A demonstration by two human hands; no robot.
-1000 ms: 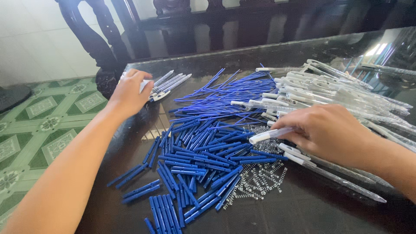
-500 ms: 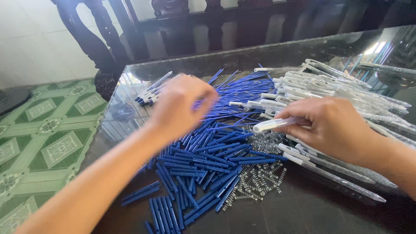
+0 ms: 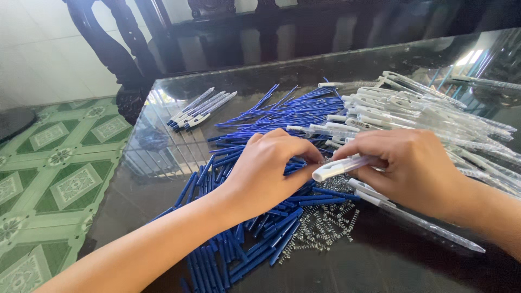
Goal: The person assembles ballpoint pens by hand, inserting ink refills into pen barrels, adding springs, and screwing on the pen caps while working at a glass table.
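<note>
My right hand (image 3: 412, 168) pinches a light, stiff, slippery white plastic pen barrel (image 3: 341, 167) mid-length; left hand (image 3: 271, 168) fingertips closed at its tip, over blue plastic refill tubes (image 3: 260, 239).

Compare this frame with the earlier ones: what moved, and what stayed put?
The left hand left the small bundle of finished pens at the far left and came back over the blue refills, meeting the right hand. The right hand kept holding its clear pen barrel. The springs stayed put.
</note>
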